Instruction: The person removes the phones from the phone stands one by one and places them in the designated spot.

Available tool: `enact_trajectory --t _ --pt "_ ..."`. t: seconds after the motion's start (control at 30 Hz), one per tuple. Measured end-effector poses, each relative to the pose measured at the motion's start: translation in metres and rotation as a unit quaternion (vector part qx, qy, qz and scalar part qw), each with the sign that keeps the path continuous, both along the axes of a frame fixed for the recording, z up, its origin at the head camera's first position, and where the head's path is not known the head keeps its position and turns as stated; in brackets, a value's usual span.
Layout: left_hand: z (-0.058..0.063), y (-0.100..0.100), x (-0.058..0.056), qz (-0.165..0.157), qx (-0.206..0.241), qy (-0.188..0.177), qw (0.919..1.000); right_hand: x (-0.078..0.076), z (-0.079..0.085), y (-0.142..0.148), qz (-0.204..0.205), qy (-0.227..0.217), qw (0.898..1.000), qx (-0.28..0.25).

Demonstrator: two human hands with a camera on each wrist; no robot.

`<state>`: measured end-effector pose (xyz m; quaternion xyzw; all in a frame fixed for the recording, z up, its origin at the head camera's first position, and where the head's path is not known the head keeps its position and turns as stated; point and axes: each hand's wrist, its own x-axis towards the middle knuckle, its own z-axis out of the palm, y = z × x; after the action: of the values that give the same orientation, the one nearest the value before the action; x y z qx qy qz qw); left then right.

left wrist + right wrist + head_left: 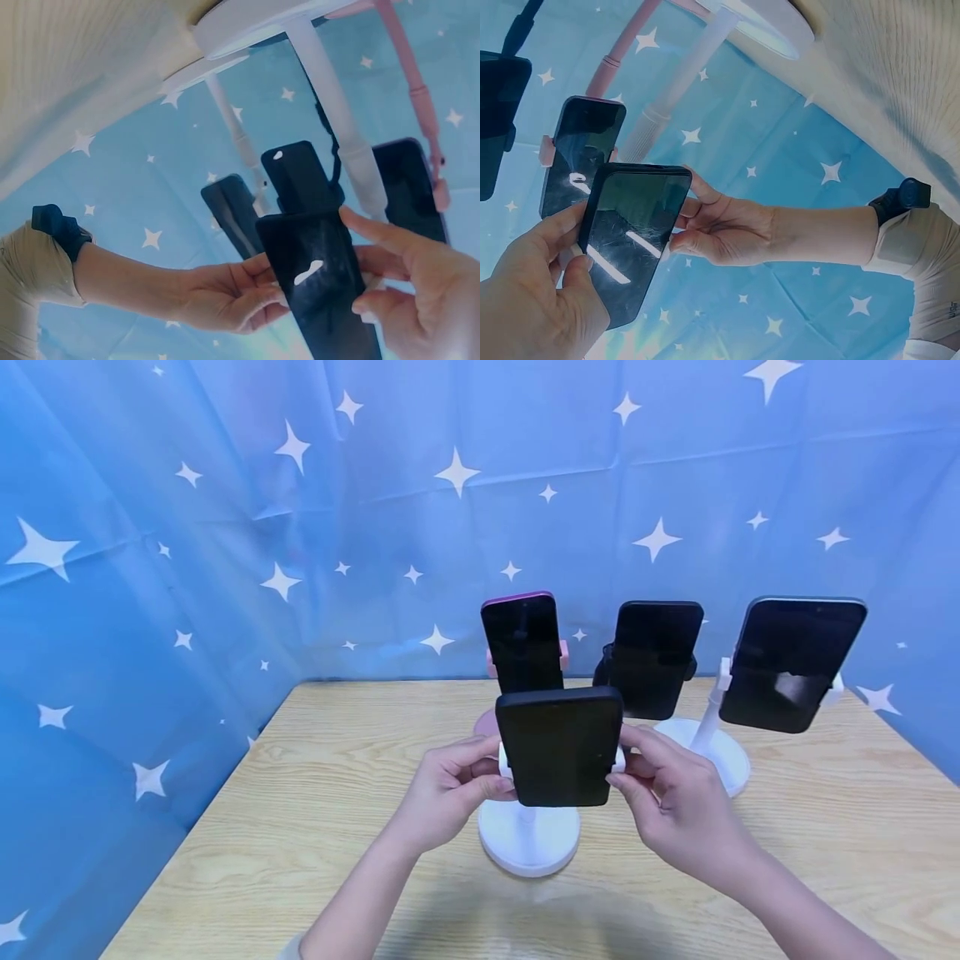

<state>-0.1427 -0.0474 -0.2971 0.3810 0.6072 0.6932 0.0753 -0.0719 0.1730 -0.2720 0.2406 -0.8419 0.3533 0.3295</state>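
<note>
A black phone [558,747] sits in the white phone stand [528,847] nearest me, its dark screen facing me and tilted. My left hand [457,781] pinches the white clamp arm at the phone's left edge between thumb and fingers. At the opposite edge, my right hand [678,793] pinches the other clamp arm [619,760]. In the left wrist view, thumb and index of the left hand [420,289] lie along the phone's side. The right wrist view has the right hand [551,292] at the phone's edge. The clamp's back is hidden behind the phone.
Behind stand a pink stand's phone [522,639], a phone in a black holder [656,660], and a phone [793,664] on another white stand [723,760]. All rest on a wooden table [315,793]. A blue star-patterned curtain [390,527] hangs behind and at the left.
</note>
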Motion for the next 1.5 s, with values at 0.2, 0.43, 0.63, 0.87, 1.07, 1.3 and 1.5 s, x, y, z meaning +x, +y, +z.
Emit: enact_trajectory --t 0.2,0.43,0.63,0.87,1.07,1.3,1.5 --pt "0.000 0.005 0.003 -0.005 0.012 -0.007 0.9999 0.004 0.002 0.005 0.005 -0.002 1.000 -0.005" --pt "0.002 0.011 0.006 -0.015 0.006 -0.015 0.9998 0.009 -0.001 0.011 -0.010 -0.013 1.000 -0.009" --pt "0.000 0.015 0.008 -0.014 0.004 -0.014 0.9998 0.012 -0.002 0.015 -0.013 -0.019 1.000 -0.013" --pt "0.000 0.017 0.012 -0.001 -0.017 -0.010 0.9998 0.014 -0.008 0.021 -0.009 -0.020 0.999 -0.026" --pt "-0.002 0.019 0.014 -0.001 -0.023 0.001 0.9997 0.014 -0.013 0.027 0.037 -0.005 0.998 -0.051" --pt "-0.002 0.019 0.015 0.001 -0.036 0.005 0.9993 0.015 -0.013 0.028 0.037 -0.024 0.997 -0.061" --pt "-0.001 0.020 0.015 0.004 -0.046 0.009 0.9989 0.016 -0.013 0.029 0.042 -0.035 0.995 -0.084"
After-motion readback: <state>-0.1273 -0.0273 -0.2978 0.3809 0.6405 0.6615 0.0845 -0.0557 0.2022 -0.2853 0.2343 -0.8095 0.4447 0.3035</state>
